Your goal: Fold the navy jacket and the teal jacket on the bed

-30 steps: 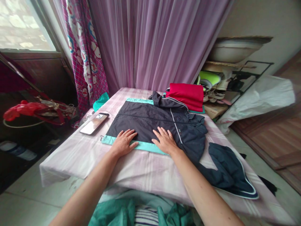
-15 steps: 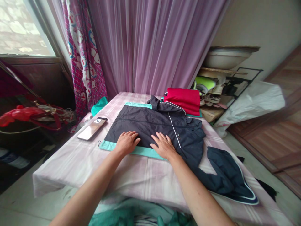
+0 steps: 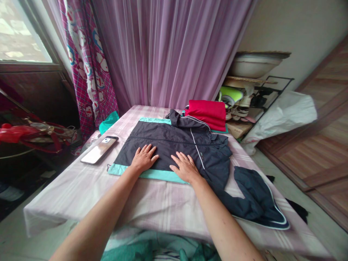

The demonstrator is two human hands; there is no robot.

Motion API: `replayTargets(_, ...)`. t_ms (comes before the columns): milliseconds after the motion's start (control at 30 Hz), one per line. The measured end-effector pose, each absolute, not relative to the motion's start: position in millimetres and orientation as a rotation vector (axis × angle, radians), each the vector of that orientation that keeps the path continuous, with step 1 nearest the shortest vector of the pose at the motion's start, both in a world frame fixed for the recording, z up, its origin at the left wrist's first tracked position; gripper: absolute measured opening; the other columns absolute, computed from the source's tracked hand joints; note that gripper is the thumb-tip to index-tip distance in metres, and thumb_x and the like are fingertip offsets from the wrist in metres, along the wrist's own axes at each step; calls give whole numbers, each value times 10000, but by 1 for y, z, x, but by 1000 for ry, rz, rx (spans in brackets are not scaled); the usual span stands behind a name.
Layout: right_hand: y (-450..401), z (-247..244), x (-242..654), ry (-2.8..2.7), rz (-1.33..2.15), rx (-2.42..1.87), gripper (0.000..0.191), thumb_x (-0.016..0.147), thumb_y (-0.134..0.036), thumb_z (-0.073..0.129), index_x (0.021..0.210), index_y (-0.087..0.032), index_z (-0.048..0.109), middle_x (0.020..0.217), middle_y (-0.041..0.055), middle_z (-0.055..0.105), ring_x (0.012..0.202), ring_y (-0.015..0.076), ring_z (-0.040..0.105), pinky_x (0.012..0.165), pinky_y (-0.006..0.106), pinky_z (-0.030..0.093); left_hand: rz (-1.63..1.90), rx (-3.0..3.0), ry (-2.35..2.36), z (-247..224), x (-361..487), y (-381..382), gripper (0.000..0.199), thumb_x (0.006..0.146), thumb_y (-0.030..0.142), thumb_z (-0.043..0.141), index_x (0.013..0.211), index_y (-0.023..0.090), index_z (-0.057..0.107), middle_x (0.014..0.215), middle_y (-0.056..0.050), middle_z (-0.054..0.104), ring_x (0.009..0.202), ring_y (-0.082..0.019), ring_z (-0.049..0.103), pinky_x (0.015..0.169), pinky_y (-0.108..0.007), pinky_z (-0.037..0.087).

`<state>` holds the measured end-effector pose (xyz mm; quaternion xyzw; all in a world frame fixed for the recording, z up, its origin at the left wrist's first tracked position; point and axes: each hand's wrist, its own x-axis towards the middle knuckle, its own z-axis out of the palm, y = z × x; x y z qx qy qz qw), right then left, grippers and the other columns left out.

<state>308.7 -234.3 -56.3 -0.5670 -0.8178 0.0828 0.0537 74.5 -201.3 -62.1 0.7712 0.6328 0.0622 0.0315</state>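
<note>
A dark jacket (image 3: 163, 139) lies spread on the table, with turquoise bands along its near and far edges and a white piping line on its front. My left hand (image 3: 143, 158) rests flat on the dark cloth close to the near turquoise band, fingers spread. To its right, my right hand (image 3: 185, 166) also lies flat on the jacket, fingers apart, its wrist over the band. One dark sleeve (image 3: 252, 197) with a white-edged end reaches out over the table's right side.
A phone (image 3: 99, 150) lies left of the jacket on the checked tablecloth (image 3: 89, 192). Behind the jacket sits a folded red cloth (image 3: 208, 115). A turquoise cloth (image 3: 109, 122) is at the left edge. A shoe rack (image 3: 272, 98) and white bag (image 3: 285, 112) stand at the right.
My left hand has slid slightly away from me over the jacket, its fingers spreading wider. The right hand stays nearly in place. The whole view has shifted a little.
</note>
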Motion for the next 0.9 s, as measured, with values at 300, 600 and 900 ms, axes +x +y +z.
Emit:
replayTargets(300, -234, -56, 310, -2462, 263, -1723, 575, 995, -533, 409, 1507, -276, 453, 1624, 88, 344, 1506, 237, 267, 1221, 473, 165, 533, 2403, 1919, -55, 68, -215, 493, 1013, 430, 284, 1227, 266, 697, 1312, -51, 691, 1211, -205, 631, 1058, -341, 469)
replayTargets(600, -234, -58, 309, -2455, 288, -1730, 569, 996, -503, 427, 1508, -255, 454, 1626, 95, 336, 1511, 241, 254, 1223, 479, 166, 294, 2118, 2360, -60, 29, -223, 542, 983, 500, 373, 1442, 247, 511, 1573, -98, 440, 1459, -324, 369, 1178, -561, 284)
replayTargets(900, -202, -39, 356, -2339, 233, -1782, 593, 999, -469, 359, 1545, -241, 391, 1613, 108, 360, 1473, 252, 338, 1176, 455, 302, 245, 2115, 2358, -62, 31, -224, 580, 984, 525, 326, 1463, 238, 481, 1583, -122, 419, 1471, -340, 341, 1181, -573, 250)
